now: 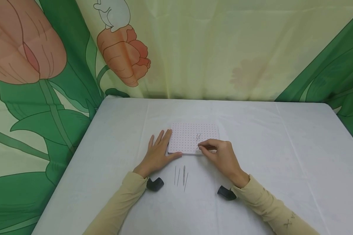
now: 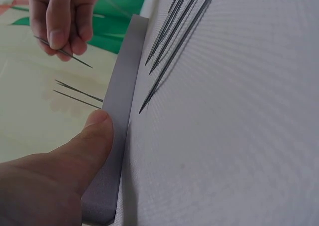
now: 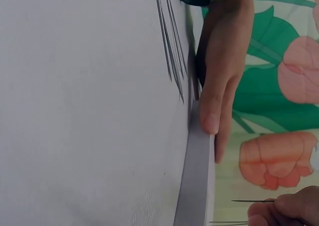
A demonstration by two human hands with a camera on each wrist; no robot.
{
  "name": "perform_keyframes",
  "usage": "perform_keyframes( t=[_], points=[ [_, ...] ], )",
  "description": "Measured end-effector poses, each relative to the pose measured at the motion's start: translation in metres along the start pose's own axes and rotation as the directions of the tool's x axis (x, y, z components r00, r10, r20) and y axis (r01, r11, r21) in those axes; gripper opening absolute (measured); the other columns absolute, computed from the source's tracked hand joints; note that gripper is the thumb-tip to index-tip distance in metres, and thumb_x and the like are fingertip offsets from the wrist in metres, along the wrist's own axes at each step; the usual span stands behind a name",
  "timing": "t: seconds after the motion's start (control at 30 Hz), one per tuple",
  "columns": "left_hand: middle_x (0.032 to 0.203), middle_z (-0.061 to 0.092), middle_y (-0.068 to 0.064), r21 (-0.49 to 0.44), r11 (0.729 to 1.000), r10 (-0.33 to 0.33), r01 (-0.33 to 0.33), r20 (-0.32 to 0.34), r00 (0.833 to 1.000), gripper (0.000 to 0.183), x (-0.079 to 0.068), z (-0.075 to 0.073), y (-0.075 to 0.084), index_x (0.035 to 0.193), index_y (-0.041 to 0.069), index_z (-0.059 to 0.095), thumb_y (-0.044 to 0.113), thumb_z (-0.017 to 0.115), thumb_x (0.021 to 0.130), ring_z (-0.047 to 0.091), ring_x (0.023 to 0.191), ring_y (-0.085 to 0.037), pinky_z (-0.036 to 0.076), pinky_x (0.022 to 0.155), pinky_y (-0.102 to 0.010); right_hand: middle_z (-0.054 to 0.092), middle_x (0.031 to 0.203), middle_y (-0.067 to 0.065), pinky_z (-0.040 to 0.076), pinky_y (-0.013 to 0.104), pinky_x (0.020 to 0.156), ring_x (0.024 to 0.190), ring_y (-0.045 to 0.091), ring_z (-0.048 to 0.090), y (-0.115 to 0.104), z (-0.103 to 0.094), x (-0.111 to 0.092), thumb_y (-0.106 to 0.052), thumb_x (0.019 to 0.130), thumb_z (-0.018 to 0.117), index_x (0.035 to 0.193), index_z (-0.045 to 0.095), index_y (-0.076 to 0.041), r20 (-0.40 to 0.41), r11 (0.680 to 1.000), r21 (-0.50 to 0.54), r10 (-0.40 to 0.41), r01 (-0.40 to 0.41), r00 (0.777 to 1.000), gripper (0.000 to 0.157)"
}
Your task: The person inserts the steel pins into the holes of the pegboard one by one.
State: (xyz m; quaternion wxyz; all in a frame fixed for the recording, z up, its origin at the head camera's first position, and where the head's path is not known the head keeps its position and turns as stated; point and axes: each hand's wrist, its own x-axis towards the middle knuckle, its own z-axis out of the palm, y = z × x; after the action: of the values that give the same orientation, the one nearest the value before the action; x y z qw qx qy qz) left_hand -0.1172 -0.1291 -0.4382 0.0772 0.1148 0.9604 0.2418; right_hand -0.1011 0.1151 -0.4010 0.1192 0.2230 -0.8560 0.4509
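Note:
A white board [image 1: 182, 138] with rows of small holes lies flat on the table. My left hand [image 1: 156, 154] rests at its left front corner, straight fingers along the left side and thumb [image 2: 97, 131] on the front edge. Over the front right part of the board, my right hand [image 1: 222, 155] pinches a thin metal needle [image 2: 70, 55] between thumb and fingertips. The needle's pointed end sticks out past the fingers, tilted and clear of the board in the left wrist view. Just beyond that hand, several needles [image 1: 198, 137] stand upright in the holes.
Several loose needles [image 1: 184, 176] lie roughly side by side on the white tablecloth [image 1: 282, 169], in front of the board and between the forearms. A black wrist camera [image 1: 155, 184] sits at the left cuff, another black camera [image 1: 226, 193] at the right. A patterned curtain [image 1: 194, 49] hangs behind.

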Motion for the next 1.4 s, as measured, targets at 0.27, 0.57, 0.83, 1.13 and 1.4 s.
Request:
perform_keyframes(
  t=[0.27,0.57,0.83,1.13,1.4],
  points=[
    [0.167,0.014,-0.005,-0.01,1.0,0.004,-0.004,0.001,1.0,0.102,-0.002,-0.001,0.002,0.161,0.012,0.01,0.062,0.063,0.088,0.001,0.155,-0.024,-0.009,0.122,-0.05,0.077,0.088,0.006,0.06,0.028,0.072,0.077,0.017,0.074,0.009,-0.001,0.005,0.002,0.083,0.076,0.092,0.078,-0.003,-0.047,0.998,-0.02,0.054,-0.055,0.997,0.01],
    [0.167,0.014,-0.005,0.001,1.0,0.003,-0.003,-0.005,1.0,0.102,-0.002,0.0,0.0,0.161,0.012,0.01,0.063,0.061,0.089,0.002,0.155,-0.024,-0.009,0.123,-0.05,0.077,0.09,0.008,0.061,0.032,0.073,0.078,0.019,0.075,0.016,0.001,0.01,0.0,0.085,0.076,0.093,0.078,-0.002,-0.09,0.997,-0.024,0.064,-0.067,0.994,0.009],
    [0.167,0.013,-0.004,-0.005,1.0,0.002,-0.002,-0.002,1.0,0.102,-0.001,0.0,0.0,0.161,0.012,0.009,0.063,0.06,0.089,0.002,0.155,-0.024,-0.009,0.123,-0.05,0.077,0.091,0.009,0.06,0.033,0.076,0.081,0.02,0.075,0.021,0.002,0.014,-0.002,0.086,0.075,0.094,0.078,-0.002,-0.081,0.995,-0.021,0.095,-0.097,0.992,0.009],
    [0.167,0.013,-0.004,-0.004,1.0,0.001,-0.001,-0.001,1.0,0.102,-0.001,-0.001,0.0,0.161,0.012,0.009,0.063,0.06,0.089,0.001,0.155,-0.023,-0.009,0.123,-0.05,0.077,0.092,0.009,0.06,0.033,0.077,0.083,0.02,0.075,0.021,0.003,0.015,-0.004,0.086,0.075,0.095,0.078,-0.002,-0.049,0.991,-0.033,0.127,-0.129,0.991,0.009],
    [0.167,0.013,-0.004,-0.01,1.0,0.002,-0.002,-0.003,1.0,0.102,0.0,0.0,0.0,0.161,0.012,0.009,0.063,0.061,0.089,0.001,0.155,-0.023,-0.01,0.122,-0.05,0.077,0.094,0.01,0.06,0.034,0.079,0.087,0.02,0.074,0.023,0.004,0.018,-0.004,0.087,0.075,0.096,0.078,-0.002,-0.006,0.986,-0.041,0.163,-0.163,0.987,0.01]
  ],
)
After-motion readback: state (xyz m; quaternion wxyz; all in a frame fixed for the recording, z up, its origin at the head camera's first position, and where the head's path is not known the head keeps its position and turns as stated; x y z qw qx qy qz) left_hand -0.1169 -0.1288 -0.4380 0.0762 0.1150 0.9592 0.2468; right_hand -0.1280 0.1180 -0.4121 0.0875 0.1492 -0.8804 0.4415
